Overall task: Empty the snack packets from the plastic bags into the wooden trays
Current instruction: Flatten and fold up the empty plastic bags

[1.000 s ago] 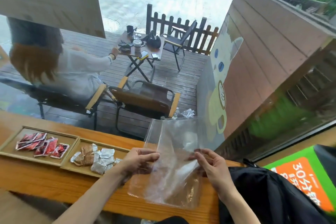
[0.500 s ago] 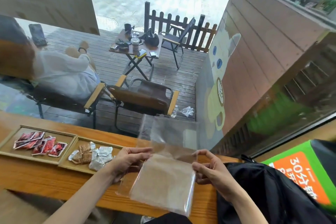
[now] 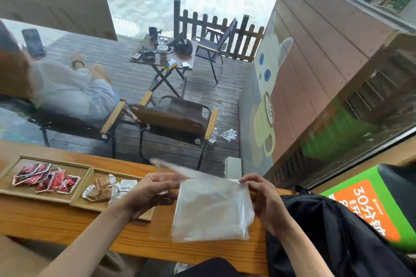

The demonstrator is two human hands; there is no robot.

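Two hands held one clear plastic bag [image 3: 211, 209] over the wooden counter [image 3: 56, 220]. Left hand [image 3: 148, 193]: fingers curled, pinching the bag's upper left corner. Right hand [image 3: 261, 200]: fingers curled, pinching the upper right corner. Bag: folded flat, its top flap blurred and lifted toward 10 o'clock; whether anything remained inside could not be told.

Item, right-hand wooden tray [image 3: 144, 216], at 9 o'clock of the left hand and partly hidden behind it: brown packets [image 3: 102, 190] and silver packets [image 3: 127, 185] heaped together inside.

Item, left-hand wooden tray [image 3: 86, 170], touching the first along one side, further out at 9 o'clock: red packets [image 3: 48, 181] spread loosely within, several overlapping.

Item, black backpack [image 3: 337, 231], at 4 o'clock of the right hand, just beside the counter's end.

Item, green box with orange panel [image 3: 369, 207], at 3 o'clock, behind the backpack.

Beyond the window, at 12 o'clock: brown folding chair [image 3: 175, 117] on a wet deck; small folding table [image 3: 166, 56] carrying cups and a phone; second folding chair [image 3: 216, 45] by a picket fence [image 3: 202, 22]. At 10 o'clock: a person in white [image 3: 67, 87] reclining in a chair, a phone raised. At 1 o'clock: a cat mural [image 3: 267, 87] on the wooden wall, a water bottle [image 3: 212, 136] on the deck near its foot.
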